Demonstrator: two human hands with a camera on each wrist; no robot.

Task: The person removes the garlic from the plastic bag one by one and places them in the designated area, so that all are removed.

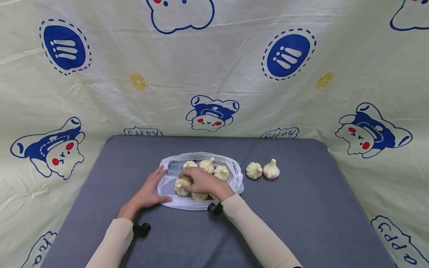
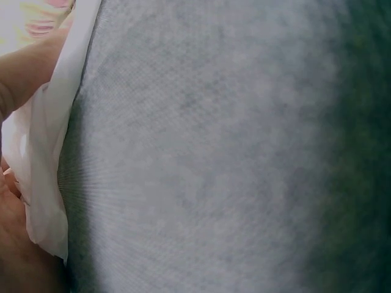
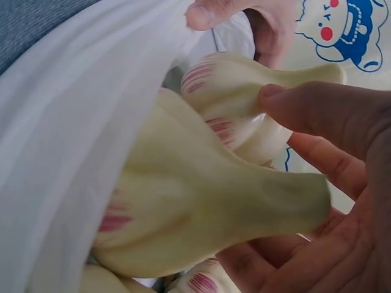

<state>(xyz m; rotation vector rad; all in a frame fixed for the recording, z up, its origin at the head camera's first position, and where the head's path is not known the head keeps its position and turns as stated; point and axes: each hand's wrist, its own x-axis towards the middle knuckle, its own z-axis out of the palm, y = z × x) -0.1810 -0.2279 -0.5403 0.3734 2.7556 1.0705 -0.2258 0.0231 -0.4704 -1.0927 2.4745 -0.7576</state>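
Observation:
A white plastic bag (image 1: 237, 178) lies with its mouth spread wide and its rim rolled. Several garlic bulbs (image 1: 206, 165) sit inside it. At the bag's left end my left hand (image 1: 145, 191) holds the rim, its thumb lapped over the edge and its fingers along the far side. My right hand (image 1: 206, 182) reaches into the bag and pinches a garlic bulb (image 1: 181, 186) on the left of the group. Seen from the right wrist, the thumb (image 3: 305, 110) presses on that bulb beside its stem, while another large bulb (image 3: 183, 195) stands closer to the camera.
Two more garlic bulbs, one pale (image 1: 254, 170) and one with a purplish base (image 1: 271, 170), lie right of the bag. All of this is on a grey cloth-covered table (image 1: 301, 216). A printed curtain (image 1: 234, 74) hangs behind and at the sides.

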